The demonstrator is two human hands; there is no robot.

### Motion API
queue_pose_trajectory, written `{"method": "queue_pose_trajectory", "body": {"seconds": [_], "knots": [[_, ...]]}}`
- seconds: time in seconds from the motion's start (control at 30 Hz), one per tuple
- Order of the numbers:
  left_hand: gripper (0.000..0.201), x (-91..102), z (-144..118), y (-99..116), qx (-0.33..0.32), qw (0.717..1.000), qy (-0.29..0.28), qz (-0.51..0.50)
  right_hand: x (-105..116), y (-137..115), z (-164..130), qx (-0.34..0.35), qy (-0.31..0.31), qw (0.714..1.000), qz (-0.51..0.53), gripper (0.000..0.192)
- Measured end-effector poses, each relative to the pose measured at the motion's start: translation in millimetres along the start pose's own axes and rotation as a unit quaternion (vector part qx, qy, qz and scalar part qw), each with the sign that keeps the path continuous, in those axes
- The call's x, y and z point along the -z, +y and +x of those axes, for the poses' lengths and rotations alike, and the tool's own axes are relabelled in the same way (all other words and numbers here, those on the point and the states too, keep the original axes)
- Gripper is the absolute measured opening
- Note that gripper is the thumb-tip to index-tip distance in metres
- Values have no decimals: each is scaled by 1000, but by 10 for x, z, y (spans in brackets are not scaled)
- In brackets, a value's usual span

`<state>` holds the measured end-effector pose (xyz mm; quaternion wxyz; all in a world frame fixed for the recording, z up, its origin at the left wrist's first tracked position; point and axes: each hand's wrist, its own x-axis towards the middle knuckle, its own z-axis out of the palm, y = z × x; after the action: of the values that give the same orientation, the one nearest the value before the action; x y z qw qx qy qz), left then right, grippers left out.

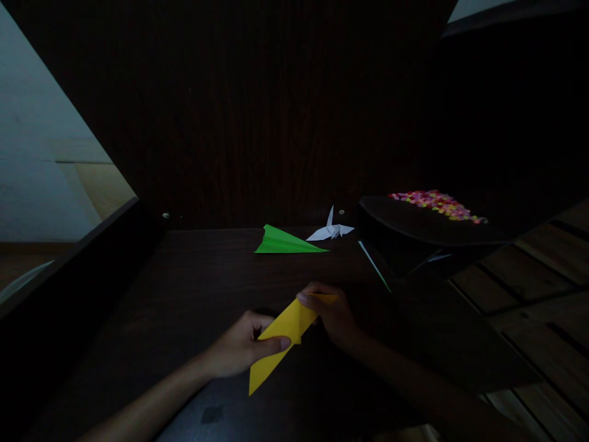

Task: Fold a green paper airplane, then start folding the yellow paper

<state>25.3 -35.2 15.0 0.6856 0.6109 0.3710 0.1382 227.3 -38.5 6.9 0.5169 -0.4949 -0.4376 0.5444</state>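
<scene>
Now we pinch the yellow paper (280, 344) above the dark table (193, 288): folded long, narrow, pointed at its lower end, left hand (242, 347) gripping its middle, right hand (331, 316) its top.

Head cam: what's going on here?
A person holds a folded yellow paper over a dark table with both hands. The left hand pinches its lower middle, and the right hand grips its upper end. The paper is already creased into a long pointed shape. Farther back on the table lie a green paper plane and a white paper crane. To the right, a dark tray carries small colourful pieces. The lighting is dim.
</scene>
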Motion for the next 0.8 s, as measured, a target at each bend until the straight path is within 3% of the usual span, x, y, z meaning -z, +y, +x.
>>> {"method": "queue_pose_trajectory", "body": {"seconds": [0.13,0.27,0.4,0.6,0.7,0.8], "knots": [[47,-9,25,-33,35,996,28,-81,27,58,49,-6,23,1000,19,29],[55,-8,45,-43,29,988,32,-149,43,98,87,-10,30,999,40,38],[55,12,49,-33,17,982,44,-181,56,67,76,-1,28,999,-22,64],[51,31,51,-4,13,984,43,-173,65,5,55,15,17,996,-87,76],[45,37,55,9,-26,988,80,-132,66,34,76,9,10,997,-74,72],[50,48,61,8,-64,986,115,-98,69,91,95,-1,-47,998,-29,68]]}}
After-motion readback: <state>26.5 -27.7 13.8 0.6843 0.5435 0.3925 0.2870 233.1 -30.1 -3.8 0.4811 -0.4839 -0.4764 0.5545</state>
